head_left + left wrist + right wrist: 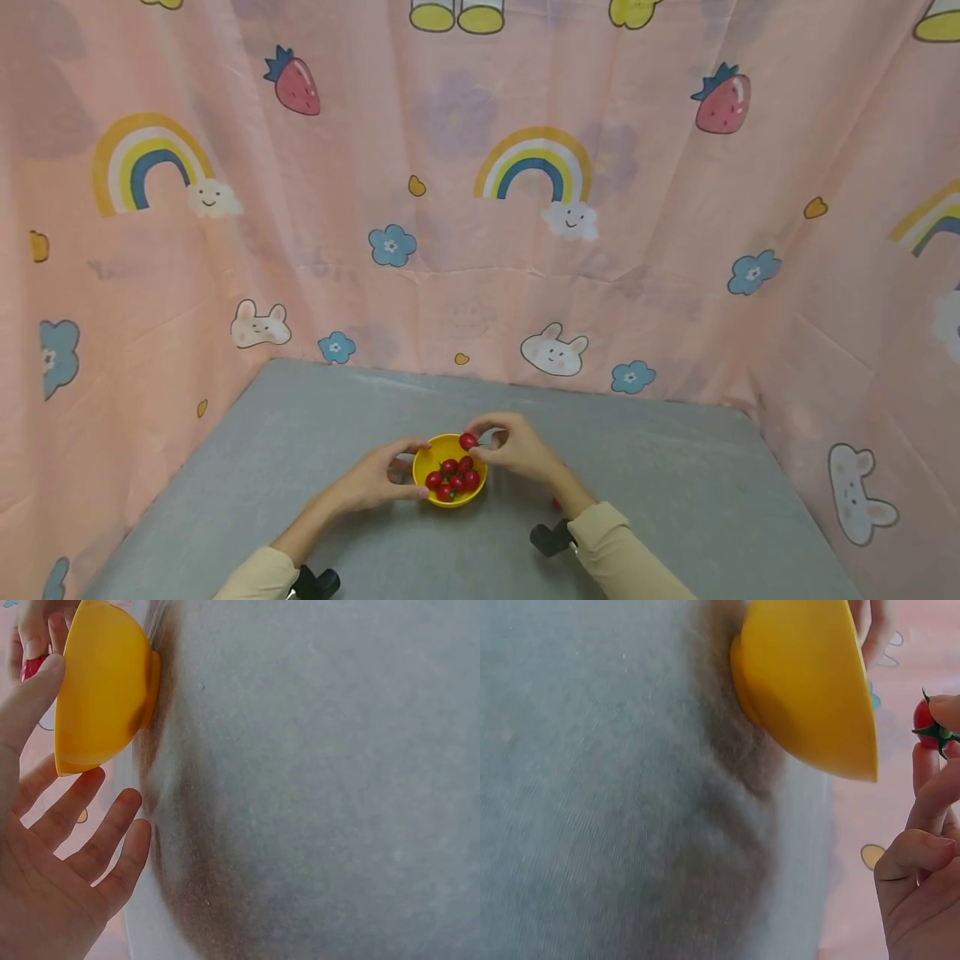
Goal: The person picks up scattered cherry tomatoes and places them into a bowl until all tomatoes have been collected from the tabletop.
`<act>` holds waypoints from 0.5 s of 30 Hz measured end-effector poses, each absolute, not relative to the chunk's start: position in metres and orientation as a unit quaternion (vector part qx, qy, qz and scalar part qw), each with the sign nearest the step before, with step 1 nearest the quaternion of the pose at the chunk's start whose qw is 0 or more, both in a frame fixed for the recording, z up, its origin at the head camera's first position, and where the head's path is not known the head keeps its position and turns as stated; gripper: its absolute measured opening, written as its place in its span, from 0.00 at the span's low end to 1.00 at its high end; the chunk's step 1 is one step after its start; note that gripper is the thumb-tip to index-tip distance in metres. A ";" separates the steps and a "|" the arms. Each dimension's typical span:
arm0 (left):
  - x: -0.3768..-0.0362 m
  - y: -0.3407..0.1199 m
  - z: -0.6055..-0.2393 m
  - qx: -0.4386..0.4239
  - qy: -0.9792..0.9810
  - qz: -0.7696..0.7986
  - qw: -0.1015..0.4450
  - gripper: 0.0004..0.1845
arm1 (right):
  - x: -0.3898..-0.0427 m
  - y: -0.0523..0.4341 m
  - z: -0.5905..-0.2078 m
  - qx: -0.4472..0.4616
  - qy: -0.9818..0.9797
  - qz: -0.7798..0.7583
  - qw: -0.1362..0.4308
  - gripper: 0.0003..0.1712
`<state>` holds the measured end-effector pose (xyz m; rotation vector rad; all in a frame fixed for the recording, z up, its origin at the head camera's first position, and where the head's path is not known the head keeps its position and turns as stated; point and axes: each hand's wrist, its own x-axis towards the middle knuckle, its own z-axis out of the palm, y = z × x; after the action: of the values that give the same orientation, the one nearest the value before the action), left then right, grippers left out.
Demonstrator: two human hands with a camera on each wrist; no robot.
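A yellow bowl [421,493] stands on the grey table, with several red cherry tomatoes [457,482] heaped at its near side. My left hand [375,477] holds the bowl from the left, thumb at the near rim and index finger at the far rim. In the left wrist view the other fingers [120,859] are spread below the bowl's side. Between thumb and fingertips my right hand [517,450] pinches one cherry tomato [468,442] above the bowl's far right rim. That tomato's green stem end [945,735] shows in the right wrist view.
Behind the right wrist, a bit of something red [557,503] peeks out, mostly hidden. The grey table [675,492] reaches back to a pink patterned curtain [450,292], which also hangs on both sides. Black wrist camera mounts [551,538] stick out near both sleeves.
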<state>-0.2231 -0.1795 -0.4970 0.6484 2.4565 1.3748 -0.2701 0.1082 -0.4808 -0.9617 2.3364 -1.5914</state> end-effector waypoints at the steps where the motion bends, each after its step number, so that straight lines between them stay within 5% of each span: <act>1: -0.223 -0.179 -0.497 0.224 0.844 0.472 0.126 0.35 | -0.271 0.106 -0.482 -0.321 0.780 -0.531 0.079 0.13; 15: -0.224 -0.179 -0.497 0.227 0.844 0.470 0.125 0.34 | -0.276 0.103 -0.490 -0.309 0.783 -0.532 0.090 0.19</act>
<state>-0.2237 -0.1792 -0.4973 0.6622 2.4586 1.3688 -0.2759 0.1025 -0.4901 -0.9196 2.3292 -1.5820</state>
